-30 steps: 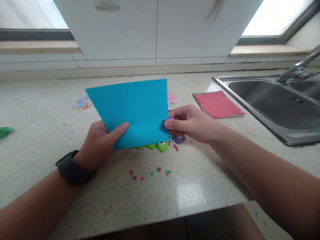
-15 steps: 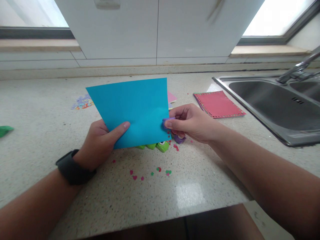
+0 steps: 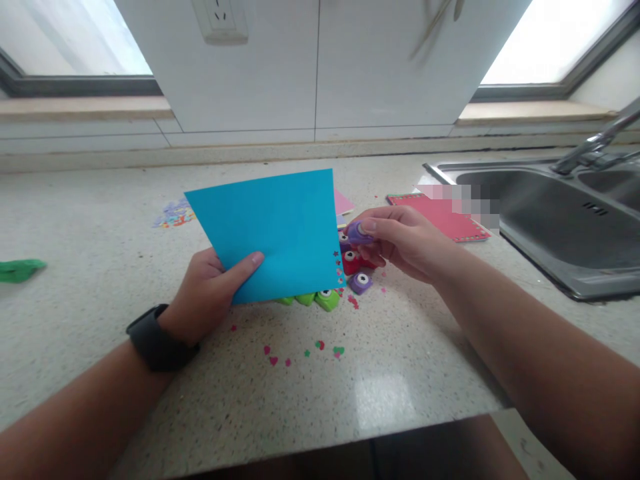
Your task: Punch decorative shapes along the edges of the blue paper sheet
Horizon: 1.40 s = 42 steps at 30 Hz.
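Two hands: both over the speckled counter [image 3: 125, 220], near centre.
Left hand [image 3: 210, 293]: closed on the near edge of the blue paper [image 3: 273, 233], thumb on top; sheet tilted up off the counter.
Right hand [image 3: 400, 240]: pinching a small purple punch [image 3: 357, 233], just right of the sheet.
Far right: red sheet [image 3: 440, 217], sink [image 3: 560, 213].

A home kitchen; a speckled stone countertop [image 3: 150, 373] runs to a stainless steel sink [image 3: 560, 220] with a metal tap [image 3: 595, 143]; white wall tiles [image 3: 390, 67] carry a power socket [image 3: 220, 20]; windows [image 3: 540, 40] flank them.
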Each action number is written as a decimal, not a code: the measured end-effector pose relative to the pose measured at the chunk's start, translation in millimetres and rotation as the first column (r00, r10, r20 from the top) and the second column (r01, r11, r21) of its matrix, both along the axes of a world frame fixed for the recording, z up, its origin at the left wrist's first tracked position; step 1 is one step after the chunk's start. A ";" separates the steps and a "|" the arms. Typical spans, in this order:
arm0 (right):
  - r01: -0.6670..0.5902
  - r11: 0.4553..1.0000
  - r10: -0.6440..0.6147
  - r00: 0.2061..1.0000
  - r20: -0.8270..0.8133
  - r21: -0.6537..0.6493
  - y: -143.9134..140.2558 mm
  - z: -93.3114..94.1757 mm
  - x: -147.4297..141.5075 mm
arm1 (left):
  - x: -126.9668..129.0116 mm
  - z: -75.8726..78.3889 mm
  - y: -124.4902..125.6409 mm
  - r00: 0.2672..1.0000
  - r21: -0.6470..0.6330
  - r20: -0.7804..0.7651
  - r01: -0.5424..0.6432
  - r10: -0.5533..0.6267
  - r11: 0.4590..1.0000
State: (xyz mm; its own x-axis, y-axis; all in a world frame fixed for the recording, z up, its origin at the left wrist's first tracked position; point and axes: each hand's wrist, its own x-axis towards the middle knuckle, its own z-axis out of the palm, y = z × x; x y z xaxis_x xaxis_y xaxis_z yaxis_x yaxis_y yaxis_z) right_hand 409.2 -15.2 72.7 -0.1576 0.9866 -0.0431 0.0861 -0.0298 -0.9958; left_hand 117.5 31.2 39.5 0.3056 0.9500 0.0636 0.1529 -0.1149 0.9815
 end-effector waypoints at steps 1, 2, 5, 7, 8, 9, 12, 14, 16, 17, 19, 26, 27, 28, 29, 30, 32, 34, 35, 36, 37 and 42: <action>0.034 0.999 -0.035 0.998 0.044 0.030 0.0 0.6 3.9 | -0.3 0.0 0.0 1.000 -0.010 0.008 0.000 0.000 1.000; 0.064 0.996 -0.070 0.993 0.099 0.066 -0.1 1.3 8.2 | -0.5 0.0 0.1 1.000 -0.022 0.017 -0.001 0.002 1.000; 0.062 0.986 -0.111 0.938 0.329 0.155 -0.7 4.7 22.6 | -1.1 -0.1 0.4 0.999 -0.052 0.037 -0.003 0.005 0.999; 0.015 0.986 -0.095 0.871 0.482 0.168 -1.1 7.3 31.0 | -1.5 -0.4 1.0 0.999 -0.070 0.047 0.003 0.000 0.998; -0.002 0.987 -0.086 0.838 0.539 0.162 -1.2 8.3 34.4 | -1.6 -0.5 1.4 0.999 -0.081 0.052 0.013 -0.009 0.997; -0.011 0.988 -0.081 0.809 0.582 0.153 -1.2 9.1 36.9 | -1.8 -0.6 1.9 0.998 -0.092 0.058 0.027 -0.022 0.995; -0.017 0.990 -0.080 0.751 0.656 0.139 -0.8 9.8 40.9 | -2.2 -0.5 3.2 0.995 -0.114 0.076 0.077 -0.069 0.991; -0.019 0.991 -0.077 0.723 0.686 0.131 -0.3 9.0 42.5 | -2.7 0.1 3.5 0.993 -0.115 0.074 0.097 -0.089 0.989; 0.002 0.994 -0.082 0.704 0.705 0.113 0.3 7.7 45.2 | -3.3 0.6 3.4 0.993 -0.116 0.069 0.100 -0.093 0.988; 0.022 0.995 -0.087 0.695 0.714 0.100 0.4 7.0 47.2 | -3.8 0.7 3.5 0.993 -0.115 0.069 0.099 -0.092 0.988; 0.067 0.995 -0.100 0.676 0.730 0.074 0.4 5.9 52.4 | -4.6 -0.2 3.9 0.993 -0.116 0.078 0.096 -0.087 0.989; 0.070 0.997 -0.032 0.610 0.792 -0.014 -2.2 7.2 66.7 | -4.1 -8.3 7.5 0.969 -0.181 0.246 0.021 0.025 0.983; 0.041 0.998 0.007 0.594 0.804 -0.038 -2.4 7.4 66.9 | -3.5 -8.7 7.7 0.964 -0.198 0.264 0.011 0.042 0.980; 0.008 0.998 0.045 0.584 0.811 -0.061 -2.6 7.3 66.7 | -2.9 -8.7 7.7 0.959 -0.213 0.278 0.006 0.055 0.977; -0.022 0.997 0.078 0.578 0.813 -0.080 -2.7 7.1 66.2 | -2.2 -8.4 7.6 0.956 -0.224 0.285 0.003 0.063 0.975; -0.050 0.994 0.104 0.574 0.812 -0.092 -2.7 6.6 65.7 | -1.6 -8.0 7.5 0.955 -0.232 0.288 -0.001 0.070 0.973; -0.097 0.990 0.137 0.562 0.816 -0.099 -2.9 5.8 64.7 | -0.7 -7.2 7.2 0.955 -0.243 0.285 -0.010 0.081 0.970; -0.135 0.987 0.151 0.547 0.824 -0.092 -3.2 5.7 64.0 | -0.2 -6.7 7.0 0.956 -0.244 0.282 -0.016 0.086 0.970; -0.152 0.984 0.161 0.542 0.825 -0.092 -3.5 6.1 63.7 | -0.2 -6.6 6.9 0.955 -0.241 0.283 -0.016 0.086 0.970; -0.167 0.981 0.173 0.541 0.823 -0.097 -3.9 6.8 63.2 | -0.2 -6.7 6.8 0.954 -0.236 0.287 -0.015 0.084 0.972; -0.178 0.978 0.189 0.543 0.818 -0.107 -4.3 7.7 62.7 | -0.3 -6.8 6.7 0.954 -0.231 0.289 -0.012 0.081 0.973; -0.178 0.976 0.208 0.567 0.797 -0.128 -5.3 11.4 60.3 | -1.3 -7.4 6.8 0.959 -0.218 0.277 0.007 0.055 0.976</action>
State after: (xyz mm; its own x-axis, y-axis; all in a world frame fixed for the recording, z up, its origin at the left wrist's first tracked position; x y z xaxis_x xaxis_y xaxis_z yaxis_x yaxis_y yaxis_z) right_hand 469.5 -20.5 84.0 -0.2299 0.9328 -0.2777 0.8551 0.0574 -0.5153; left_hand 116.2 38.0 32.1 0.2818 0.9574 -0.0632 -0.1312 0.1037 0.9859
